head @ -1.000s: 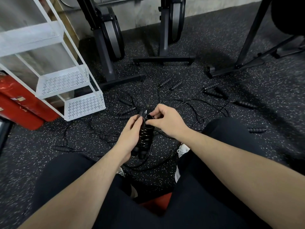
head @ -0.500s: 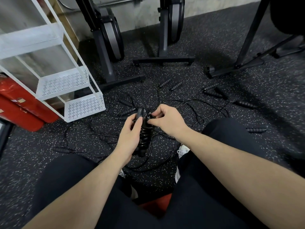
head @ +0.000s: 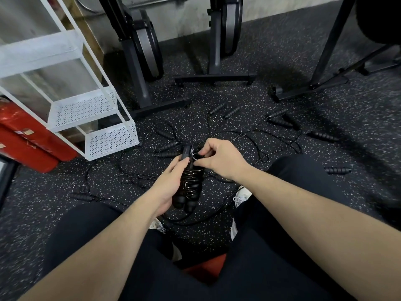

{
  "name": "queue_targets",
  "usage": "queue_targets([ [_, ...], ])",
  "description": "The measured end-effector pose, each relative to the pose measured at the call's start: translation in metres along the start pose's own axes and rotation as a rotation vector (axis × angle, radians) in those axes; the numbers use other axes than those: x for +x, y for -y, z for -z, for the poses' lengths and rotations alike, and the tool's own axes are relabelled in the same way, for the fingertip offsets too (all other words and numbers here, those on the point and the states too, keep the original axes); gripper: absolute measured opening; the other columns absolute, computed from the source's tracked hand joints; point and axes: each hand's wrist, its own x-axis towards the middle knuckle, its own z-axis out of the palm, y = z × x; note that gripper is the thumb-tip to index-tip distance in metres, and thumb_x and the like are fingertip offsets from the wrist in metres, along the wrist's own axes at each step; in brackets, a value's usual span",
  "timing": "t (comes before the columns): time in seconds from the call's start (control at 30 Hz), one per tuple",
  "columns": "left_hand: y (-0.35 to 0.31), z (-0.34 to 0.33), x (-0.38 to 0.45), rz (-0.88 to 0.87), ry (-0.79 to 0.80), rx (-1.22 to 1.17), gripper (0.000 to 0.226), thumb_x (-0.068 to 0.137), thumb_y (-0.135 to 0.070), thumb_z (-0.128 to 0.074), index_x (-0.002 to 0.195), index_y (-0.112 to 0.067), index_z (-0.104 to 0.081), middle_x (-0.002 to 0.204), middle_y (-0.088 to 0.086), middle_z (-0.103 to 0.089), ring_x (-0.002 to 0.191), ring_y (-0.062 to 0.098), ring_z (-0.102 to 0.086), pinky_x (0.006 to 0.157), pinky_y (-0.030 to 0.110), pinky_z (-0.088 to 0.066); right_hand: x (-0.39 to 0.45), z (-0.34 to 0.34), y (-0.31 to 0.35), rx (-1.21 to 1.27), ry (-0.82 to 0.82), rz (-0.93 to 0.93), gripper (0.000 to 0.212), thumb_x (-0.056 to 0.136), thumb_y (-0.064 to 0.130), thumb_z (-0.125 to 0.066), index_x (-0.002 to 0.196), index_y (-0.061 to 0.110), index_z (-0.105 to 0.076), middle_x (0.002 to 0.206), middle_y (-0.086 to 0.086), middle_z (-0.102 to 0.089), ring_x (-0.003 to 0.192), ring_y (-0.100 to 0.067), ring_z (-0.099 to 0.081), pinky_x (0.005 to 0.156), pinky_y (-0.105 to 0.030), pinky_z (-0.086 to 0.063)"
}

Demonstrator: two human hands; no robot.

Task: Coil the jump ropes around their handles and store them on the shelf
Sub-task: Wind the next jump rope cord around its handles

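**Coiled jump rope held over the gym floor**

The left hand [head: 168, 183] grips a pair of black handles wound with cord, the coiled jump rope [head: 192, 183], held upright above the speckled floor [head: 271, 101]. The right hand [head: 221, 158] pinches the cord at the top of the bundle, fingers curled. Loose jump ropes [head: 280, 121] lie scattered on the floor beyond the hands. The white shelf [head: 108, 137] stands to the left, well apart from the bundle.
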Motion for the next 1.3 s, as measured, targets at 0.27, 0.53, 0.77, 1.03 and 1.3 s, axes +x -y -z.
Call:
queue_targets([
  [0.27,-0.004,0.008,-0.002,0.106,0.109,0.028,0.027,0.108,-0.032,-0.046,0.125,-0.032,-0.068,0.113,0.004,-0.076,0.104,0.023,-0.068,0.102,0.049,-0.050,-0.004,0.010,0.000,-0.019,0.141,0.000,0.029,0.077,0.019,-0.088,0.075,0.025,-0.060,0.075,0.008,-0.062,0.055,0.005,-0.049,0.054,-0.009,-0.038],
  [0.53,-0.006,0.023,-0.007,0.120,0.315,-0.064,0.038,0.103,-0.007,-0.054,0.137,-0.024,-0.059,0.111,0.009,-0.073,0.098,0.021,-0.070,0.084,0.046,-0.059,-0.005,0.005,0.002,-0.026,0.197,-0.025,0.031,0.073,0.011,-0.089,0.071,0.022,-0.061,0.074,0.010,-0.064,0.063,-0.003,-0.055,0.063,-0.016,-0.045],
  [0.77,-0.007,0.016,-0.008,0.085,0.290,-0.068,0.027,0.103,-0.018,-0.056,0.120,-0.031,-0.073,0.110,0.007,-0.075,0.099,0.020,-0.068,0.091,0.043,-0.054,-0.008,0.008,0.000,0.030,0.138,0.013,0.026,0.074,0.015,-0.090,0.073,0.026,-0.066,0.073,0.012,-0.066,0.060,0.002,-0.054,0.063,-0.014,-0.043],
  [1.03,-0.003,0.012,0.001,0.023,0.119,-0.008,0.028,0.107,-0.028,-0.050,0.126,-0.038,-0.068,0.113,-0.002,-0.077,0.107,0.019,-0.066,0.100,0.042,-0.049,-0.011,0.003,0.005,0.081,0.068,-0.103,0.024,0.088,0.016,-0.079,0.112,0.013,-0.077,0.055,0.027,-0.060,0.043,0.016,-0.049,0.049,-0.004,-0.037],
  [1.3,0.000,0.007,0.003,-0.027,0.066,0.065,0.026,0.106,-0.029,-0.051,0.123,-0.042,-0.067,0.112,-0.007,-0.077,0.109,0.016,-0.069,0.099,0.038,-0.052,-0.009,-0.006,0.004,0.028,0.003,-0.141,0.023,0.088,0.015,-0.078,0.111,0.017,-0.078,0.099,0.009,-0.069,0.063,0.014,-0.057,0.062,-0.005,-0.038],
])
